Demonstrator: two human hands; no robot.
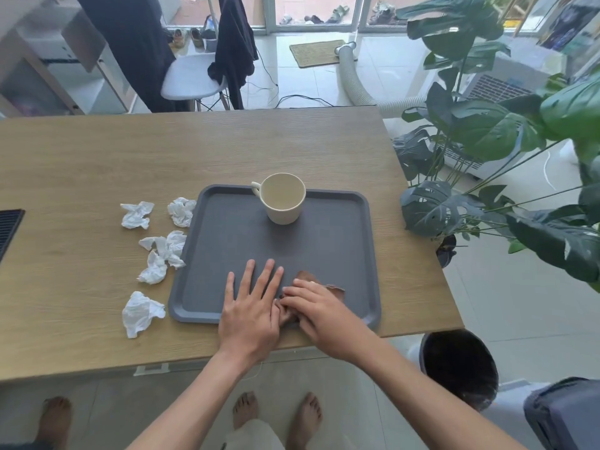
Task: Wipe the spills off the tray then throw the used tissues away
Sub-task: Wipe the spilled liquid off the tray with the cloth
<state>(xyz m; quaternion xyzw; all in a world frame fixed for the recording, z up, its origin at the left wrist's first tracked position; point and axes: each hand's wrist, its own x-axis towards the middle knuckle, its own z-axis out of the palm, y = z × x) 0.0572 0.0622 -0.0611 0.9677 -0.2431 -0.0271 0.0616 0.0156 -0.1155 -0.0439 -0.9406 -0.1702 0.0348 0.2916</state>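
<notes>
A dark grey tray point(341, 254) lies on the wooden table, with a cream mug point(283, 199) standing upright near its far rim. My left hand point(251, 306) rests flat on the tray's near part, fingers spread, holding nothing. Just to its right, my right hand point(319, 311) presses down on a brown-stained tissue point(306, 277) that pokes out from under the fingers. Several crumpled white tissues point(143, 311) lie on the table left of the tray.
A bin lined with a black bag point(459, 365) stands on the floor beside the table's near right corner. A large leafy plant point(487, 131) fills the right side. A black ribbed object point(9, 225) sits at the table's left edge. Bare feet show below.
</notes>
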